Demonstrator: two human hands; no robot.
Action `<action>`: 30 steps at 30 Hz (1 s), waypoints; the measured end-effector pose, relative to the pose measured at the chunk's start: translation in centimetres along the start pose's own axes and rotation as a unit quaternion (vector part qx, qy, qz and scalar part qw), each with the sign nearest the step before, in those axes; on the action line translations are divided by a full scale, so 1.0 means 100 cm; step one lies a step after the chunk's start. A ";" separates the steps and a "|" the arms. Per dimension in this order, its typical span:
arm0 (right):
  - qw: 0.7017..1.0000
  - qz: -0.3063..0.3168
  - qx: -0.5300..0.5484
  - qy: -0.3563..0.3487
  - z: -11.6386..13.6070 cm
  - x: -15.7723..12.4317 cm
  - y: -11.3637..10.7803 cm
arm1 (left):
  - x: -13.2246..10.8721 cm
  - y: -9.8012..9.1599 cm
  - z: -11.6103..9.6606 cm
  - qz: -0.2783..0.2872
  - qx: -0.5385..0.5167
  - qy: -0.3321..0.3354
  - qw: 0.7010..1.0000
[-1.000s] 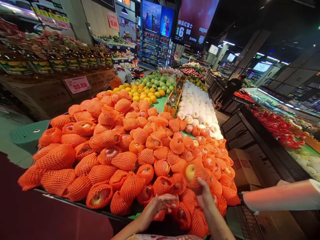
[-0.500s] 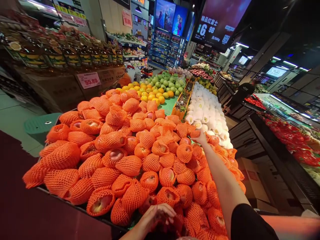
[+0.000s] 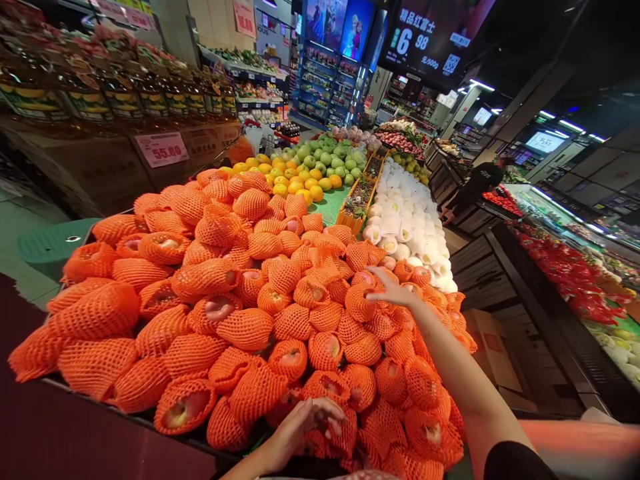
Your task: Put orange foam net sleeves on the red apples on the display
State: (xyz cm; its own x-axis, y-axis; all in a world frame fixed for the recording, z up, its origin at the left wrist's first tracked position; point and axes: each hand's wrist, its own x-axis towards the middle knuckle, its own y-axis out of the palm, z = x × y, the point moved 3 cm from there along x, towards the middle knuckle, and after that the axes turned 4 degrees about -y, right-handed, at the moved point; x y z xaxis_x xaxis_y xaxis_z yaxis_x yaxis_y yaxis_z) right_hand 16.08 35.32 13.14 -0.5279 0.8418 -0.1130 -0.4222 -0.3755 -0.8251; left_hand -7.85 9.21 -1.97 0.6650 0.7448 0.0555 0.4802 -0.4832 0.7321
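Observation:
A heap of apples in orange foam nets fills the near part of the display. My right hand [image 3: 393,291] reaches over its right side, fingers spread and pointing left. Its fingertips are at a netted apple [image 3: 360,301]; whether they touch it I cannot tell. Low at the front edge, my left hand [image 3: 311,415] hovers with loosely bent fingers apart and nothing visible in them. Beneath and beside it lie more netted apples, among them a netted apple [image 3: 326,385] just above its fingers. Another netted apple [image 3: 184,408] with its end showing lies to the left.
Oranges [image 3: 295,179] and green fruit [image 3: 330,157] lie beyond the heap. White-netted fruit [image 3: 407,213] runs along the back right, beside an orange divider box [image 3: 356,207]. A green bin [image 3: 50,243] stands left, bottles [image 3: 125,100] behind it. A person [image 3: 477,183] stands far right.
My right hand has drawn back toward me from farther up the heap, and its fingers are now spread. My left hand is nearly in place. The view has shifted slightly.

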 end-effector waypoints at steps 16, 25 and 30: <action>0.933 -0.298 -0.164 0.117 -0.033 0.030 -0.036 | -0.012 -0.007 0.006 -0.024 -0.003 -0.020 1.000; 0.948 -0.241 -0.157 0.133 -0.061 0.030 -0.060 | -0.006 -0.013 0.001 -0.035 -0.006 0.001 0.999; 0.906 -0.230 -0.191 0.298 -0.087 -0.019 -0.071 | -0.004 -0.007 0.002 -0.030 -0.011 -0.022 0.999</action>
State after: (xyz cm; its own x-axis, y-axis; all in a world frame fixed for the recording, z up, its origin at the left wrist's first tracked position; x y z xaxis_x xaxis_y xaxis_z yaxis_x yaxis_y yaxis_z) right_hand 26.49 39.70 14.44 0.1796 0.9780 0.1062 -0.1497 0.1338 -0.9796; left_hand -8.31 9.19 -2.70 0.6599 0.7511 -0.0196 0.5084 -0.4272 0.7477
